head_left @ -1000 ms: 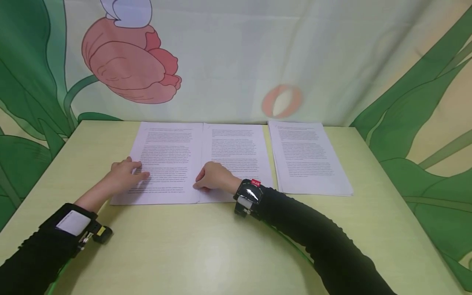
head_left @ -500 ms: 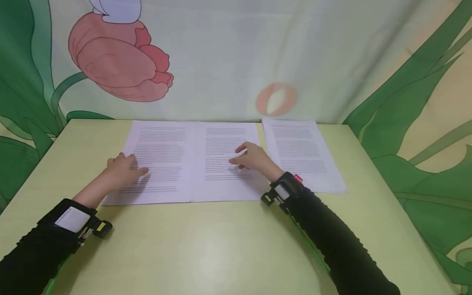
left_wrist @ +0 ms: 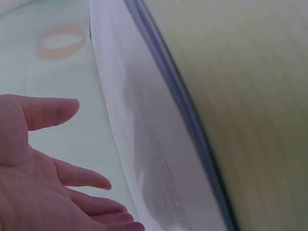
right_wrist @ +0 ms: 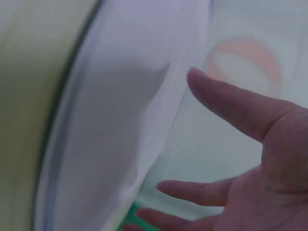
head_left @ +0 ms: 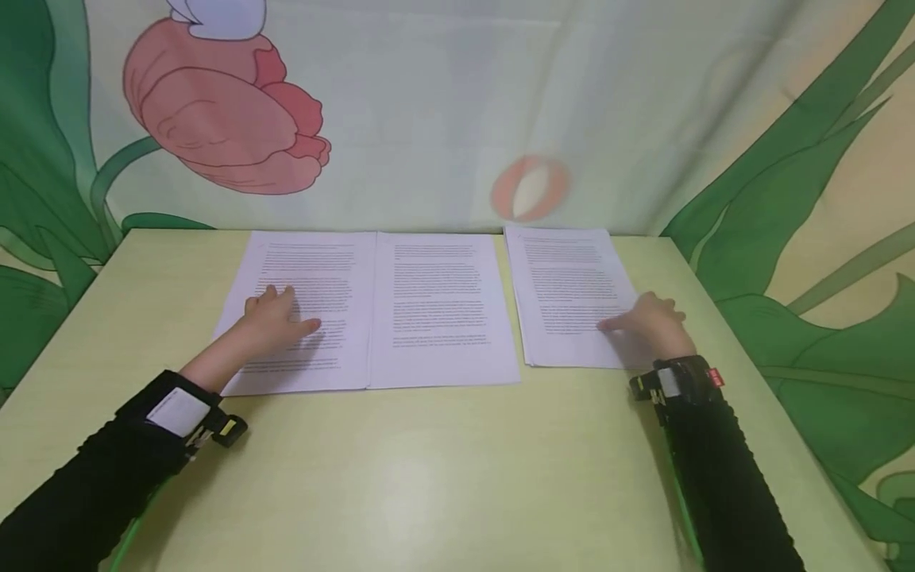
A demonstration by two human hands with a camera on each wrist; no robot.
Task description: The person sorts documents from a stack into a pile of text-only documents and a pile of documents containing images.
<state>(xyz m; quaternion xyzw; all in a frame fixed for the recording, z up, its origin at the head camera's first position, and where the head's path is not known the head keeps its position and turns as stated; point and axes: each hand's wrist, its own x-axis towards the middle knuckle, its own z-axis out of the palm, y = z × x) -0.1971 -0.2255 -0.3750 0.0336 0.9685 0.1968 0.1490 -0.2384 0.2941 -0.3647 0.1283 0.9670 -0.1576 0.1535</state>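
Note:
Three stacks of printed paper lie along the table's far side. Over the left paper stack [head_left: 314,278] my left hand [head_left: 270,324] hovers with fingers spread; the left wrist view shows the palm and nothing in the fingers. The middle paper stack [head_left: 439,286] lies edge to edge with the left one. A narrow gap separates it from the right paper stack [head_left: 565,278], which sits slightly askew. At that stack's right edge is my right hand [head_left: 654,322], thumb over the lower text and fingers past the edge. In the right wrist view its fingers are spread and hold nothing.
A pale yellow table [head_left: 400,469] carries the stacks. Behind it hangs a white curtain [head_left: 429,119] with a pink flower and green leaves, meeting the table's back edge. Black cameras are strapped to both wrists.
My right hand has left the seam of the left and middle stacks and swung right to the right stack, its fingers spreading. My left hand has shifted slightly right over the left stack.

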